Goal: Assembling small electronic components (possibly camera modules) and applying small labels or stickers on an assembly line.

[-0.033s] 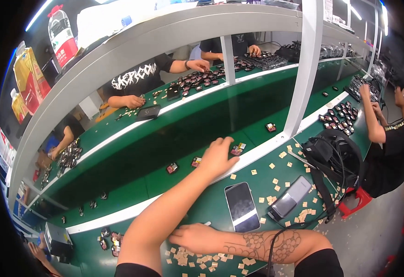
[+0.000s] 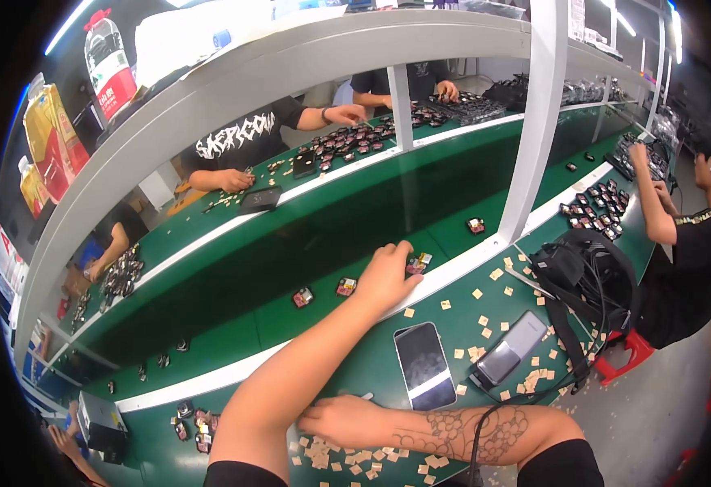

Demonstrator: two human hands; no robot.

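My left arm reaches over to the green belt [image 2: 242, 325]. On it my left hand [image 2: 386, 277] has its thumb and forefinger apart, beside a small black-and-pink module with a yellow label [image 2: 419, 264]. The module appears to rest on the belt, just past my fingertips. My tattooed right forearm lies along the near bench, and my right hand [image 2: 343, 420] is curled low over it. Part of that hand is behind my left forearm. A thin pale stick [image 2: 367, 396] shows beyond its knuckles; whether I hold it is unclear. Small tan square pieces [image 2: 323, 454] lie by this hand.
A phone [image 2: 425, 365], a grey device [image 2: 510, 349] and a black bag with cables [image 2: 587, 268] lie to the right. A white post [image 2: 534, 122] and a shelf edge [image 2: 306, 53] stand ahead. More modules [image 2: 205, 430] sit at left. Co-workers work opposite and at right.
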